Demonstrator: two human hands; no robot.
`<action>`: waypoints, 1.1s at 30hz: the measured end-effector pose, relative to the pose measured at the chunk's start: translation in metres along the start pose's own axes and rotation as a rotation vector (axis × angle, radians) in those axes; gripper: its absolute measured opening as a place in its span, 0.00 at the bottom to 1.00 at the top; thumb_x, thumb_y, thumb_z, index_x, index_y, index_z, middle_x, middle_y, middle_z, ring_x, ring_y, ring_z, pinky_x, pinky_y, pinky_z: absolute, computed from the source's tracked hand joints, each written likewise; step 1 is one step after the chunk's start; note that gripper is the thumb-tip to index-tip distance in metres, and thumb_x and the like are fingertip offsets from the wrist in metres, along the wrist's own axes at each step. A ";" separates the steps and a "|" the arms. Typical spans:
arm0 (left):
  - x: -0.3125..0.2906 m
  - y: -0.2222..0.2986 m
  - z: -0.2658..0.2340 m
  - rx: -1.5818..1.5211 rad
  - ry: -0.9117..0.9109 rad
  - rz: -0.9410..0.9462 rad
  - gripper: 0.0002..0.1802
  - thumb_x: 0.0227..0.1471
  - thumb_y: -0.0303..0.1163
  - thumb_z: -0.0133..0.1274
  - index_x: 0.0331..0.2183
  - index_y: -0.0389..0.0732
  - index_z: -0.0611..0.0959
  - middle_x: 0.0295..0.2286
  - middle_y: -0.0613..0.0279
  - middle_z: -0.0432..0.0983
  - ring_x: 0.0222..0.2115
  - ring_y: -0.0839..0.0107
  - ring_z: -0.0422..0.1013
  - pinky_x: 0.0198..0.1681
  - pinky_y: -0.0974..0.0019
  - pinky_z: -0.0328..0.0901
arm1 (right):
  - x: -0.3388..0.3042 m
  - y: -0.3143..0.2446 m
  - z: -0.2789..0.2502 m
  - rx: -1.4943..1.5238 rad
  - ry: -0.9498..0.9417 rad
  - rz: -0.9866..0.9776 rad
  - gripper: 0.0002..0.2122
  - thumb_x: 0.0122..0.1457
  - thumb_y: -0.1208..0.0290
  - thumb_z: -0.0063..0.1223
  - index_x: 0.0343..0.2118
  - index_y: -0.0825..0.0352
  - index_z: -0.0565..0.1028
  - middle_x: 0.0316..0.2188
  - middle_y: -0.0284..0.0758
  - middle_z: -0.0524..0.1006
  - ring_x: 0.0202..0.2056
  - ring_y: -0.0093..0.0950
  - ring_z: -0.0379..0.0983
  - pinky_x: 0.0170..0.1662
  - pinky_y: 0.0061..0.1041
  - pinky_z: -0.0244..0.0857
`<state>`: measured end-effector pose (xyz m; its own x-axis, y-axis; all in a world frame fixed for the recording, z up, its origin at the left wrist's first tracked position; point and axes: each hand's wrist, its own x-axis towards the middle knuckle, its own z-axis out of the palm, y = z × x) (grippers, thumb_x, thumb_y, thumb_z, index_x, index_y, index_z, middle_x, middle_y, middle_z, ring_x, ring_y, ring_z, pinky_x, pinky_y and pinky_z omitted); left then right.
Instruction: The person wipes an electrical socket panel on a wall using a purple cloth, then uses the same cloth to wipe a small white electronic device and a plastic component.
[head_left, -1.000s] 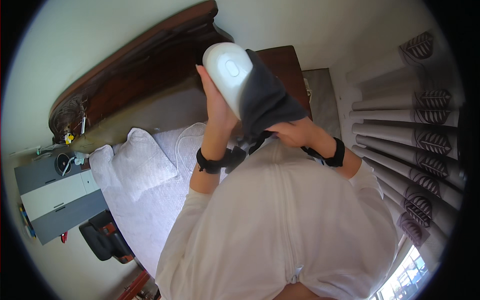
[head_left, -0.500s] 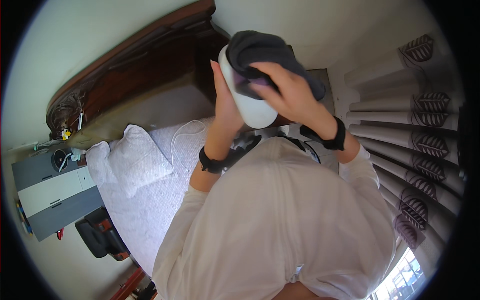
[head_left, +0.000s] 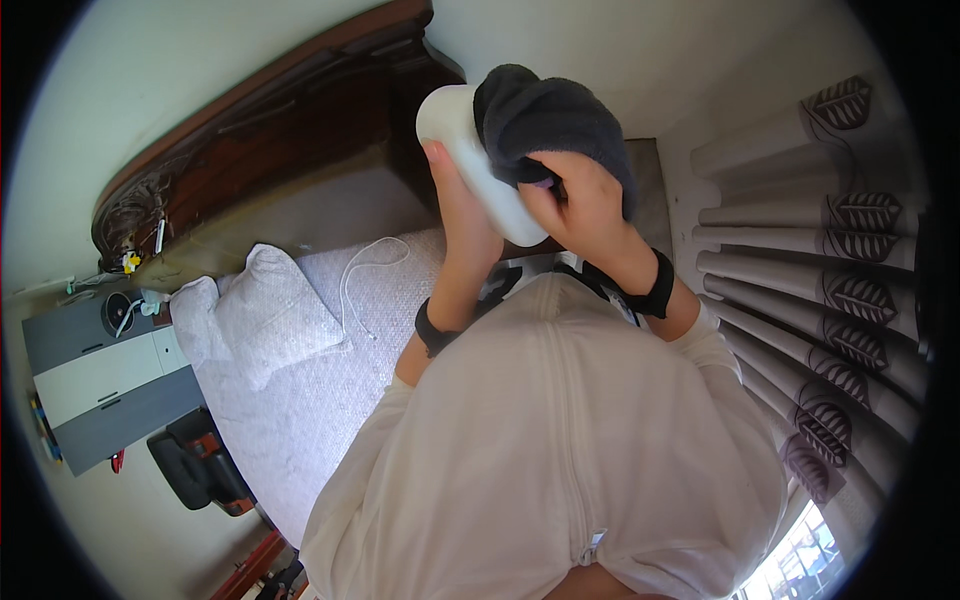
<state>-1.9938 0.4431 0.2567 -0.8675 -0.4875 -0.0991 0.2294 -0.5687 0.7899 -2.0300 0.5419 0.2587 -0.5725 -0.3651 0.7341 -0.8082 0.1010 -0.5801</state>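
Up in front of me my left hand (head_left: 468, 225) holds a smooth white oblong object (head_left: 478, 165) with rounded ends, its thumb lying along the near side. What kind of object it is cannot be told, and the fingers beneath it are hidden. My right hand (head_left: 592, 205) is closed on a bunched dark grey cloth (head_left: 560, 120), which lies against the right side of the white object. A small purple patch shows beside the right thumb. Both wrists wear black bands.
A carved dark wood headboard (head_left: 270, 160) stands beyond a bed (head_left: 290, 420) with light pillows (head_left: 275, 315) and a white cable (head_left: 347, 280). Grey-and-white drawers (head_left: 105, 375) stand far left, near a black-and-brown object (head_left: 190, 465). A leaf-patterned curtain (head_left: 770, 225) hangs right.
The white object has turned, its far end moving left and more of its surface showing. The cloth and my right hand have shifted slightly on it; my left wrist has moved slightly right.
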 end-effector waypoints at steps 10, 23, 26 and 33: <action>-0.009 -0.002 -0.001 0.038 -0.051 0.094 0.34 0.52 0.58 0.25 0.47 0.39 0.64 0.44 0.60 0.63 0.46 0.68 0.60 0.50 0.67 0.54 | -0.011 -0.006 -0.007 -0.030 0.078 -0.161 0.18 0.39 0.84 0.49 0.38 0.68 0.69 0.33 0.39 0.72 0.32 0.33 0.71 0.37 0.23 0.64; -0.012 -0.005 0.000 0.158 -0.231 0.117 0.34 0.52 0.58 0.24 0.47 0.39 0.62 0.45 0.60 0.62 0.46 0.67 0.60 0.49 0.66 0.56 | -0.020 0.007 -0.005 0.130 0.452 0.076 0.18 0.38 0.86 0.47 0.37 0.70 0.68 0.31 0.41 0.72 0.30 0.34 0.71 0.35 0.21 0.64; -0.012 -0.004 0.002 0.172 -0.166 0.101 0.34 0.52 0.57 0.25 0.48 0.39 0.62 0.45 0.60 0.63 0.46 0.68 0.60 0.49 0.67 0.55 | -0.014 -0.008 -0.014 -0.078 0.251 -0.091 0.17 0.40 0.84 0.49 0.37 0.69 0.69 0.32 0.40 0.72 0.32 0.34 0.71 0.36 0.25 0.65; -0.013 -0.006 0.005 0.140 -0.213 0.063 0.33 0.53 0.57 0.24 0.47 0.40 0.63 0.44 0.59 0.63 0.45 0.68 0.61 0.49 0.66 0.55 | -0.023 -0.009 -0.016 -0.004 0.226 0.112 0.15 0.40 0.81 0.49 0.35 0.67 0.72 0.33 0.39 0.73 0.34 0.34 0.71 0.39 0.25 0.64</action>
<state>-1.9858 0.4556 0.2564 -0.9300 -0.3607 0.0711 0.2358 -0.4370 0.8680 -2.0121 0.5644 0.2531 -0.6741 -0.1356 0.7260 -0.7386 0.1329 -0.6610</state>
